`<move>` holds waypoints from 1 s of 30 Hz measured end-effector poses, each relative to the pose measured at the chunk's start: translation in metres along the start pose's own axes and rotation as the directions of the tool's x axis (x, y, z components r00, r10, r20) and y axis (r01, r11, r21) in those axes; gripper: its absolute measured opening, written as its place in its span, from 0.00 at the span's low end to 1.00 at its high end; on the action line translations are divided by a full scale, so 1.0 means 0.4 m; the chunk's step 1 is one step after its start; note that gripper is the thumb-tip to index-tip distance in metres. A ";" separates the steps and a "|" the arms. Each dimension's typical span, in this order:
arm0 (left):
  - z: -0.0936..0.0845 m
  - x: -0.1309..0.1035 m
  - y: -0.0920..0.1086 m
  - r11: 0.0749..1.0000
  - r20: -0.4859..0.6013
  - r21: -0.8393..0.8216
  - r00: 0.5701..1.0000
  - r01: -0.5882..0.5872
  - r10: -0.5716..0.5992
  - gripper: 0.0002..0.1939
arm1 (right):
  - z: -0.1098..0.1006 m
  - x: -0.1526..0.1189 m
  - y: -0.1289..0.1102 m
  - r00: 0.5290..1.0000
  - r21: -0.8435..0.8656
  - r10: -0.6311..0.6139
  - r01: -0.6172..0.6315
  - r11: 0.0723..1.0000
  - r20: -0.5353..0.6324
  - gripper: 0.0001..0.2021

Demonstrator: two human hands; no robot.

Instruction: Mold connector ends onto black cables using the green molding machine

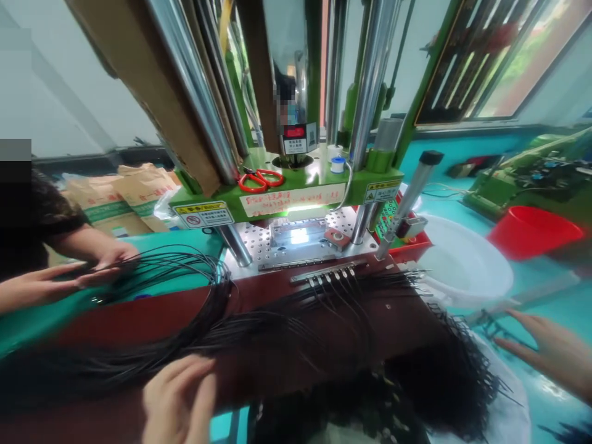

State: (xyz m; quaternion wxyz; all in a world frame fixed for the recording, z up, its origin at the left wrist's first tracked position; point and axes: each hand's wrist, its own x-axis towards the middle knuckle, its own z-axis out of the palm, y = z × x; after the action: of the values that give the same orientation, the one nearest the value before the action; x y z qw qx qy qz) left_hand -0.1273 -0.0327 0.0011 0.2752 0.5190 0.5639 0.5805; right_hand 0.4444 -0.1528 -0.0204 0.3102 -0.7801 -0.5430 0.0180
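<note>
Hands over black cable bundle at molding press

Left hand (pixel 178 398) rested w/ fingers loosely curled on the black cable bundle (pixel 208 333), gripping nothing. Right hand (pixel 550 351) hovered open, fingers spread, near cable ends by the white basin (pixel 467 265). Bundle lay across the red-brown bench (pixel 152 314) in front of the green press (pixel 296 191). Co-worker's hands (pixel 69 277) handled cables at far left.

Red-handled scissors (pixel 259 179) lie on the green press ledge (pixel 319 185). White basin (pixel 467 265) right of the press, red tub (pixel 531 231) beyond it. Paper sacks (pixel 123 194) stacked at left.
</note>
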 end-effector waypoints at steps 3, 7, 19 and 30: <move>0.120 -0.014 0.044 0.914 0.358 0.203 0.896 -0.351 0.264 0.09 | 0.022 0.029 -0.143 0.992 -0.123 -0.110 0.116 0.986 0.060 0.18; 0.245 -0.048 0.077 0.799 0.716 0.245 0.658 -0.549 0.233 0.12 | 0.137 0.147 -0.401 0.892 0.058 -0.332 0.330 0.942 0.307 0.14; 0.340 -0.118 0.075 0.692 0.842 0.329 0.531 -0.643 0.093 0.13 | 0.392 0.362 -0.571 0.635 -0.124 -0.445 0.649 0.751 0.632 0.16; 0.410 0.000 0.089 0.911 0.935 0.192 0.351 -0.365 -0.057 0.30 | 0.342 0.493 -0.702 0.759 -0.156 -0.275 0.441 0.884 0.590 0.13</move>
State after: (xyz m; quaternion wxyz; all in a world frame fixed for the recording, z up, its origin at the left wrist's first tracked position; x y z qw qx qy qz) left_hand 0.0318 0.0204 0.0059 0.3833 0.8472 0.3558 0.0938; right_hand 0.2403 0.1413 0.0714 0.0215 -0.6577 -0.7459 0.1034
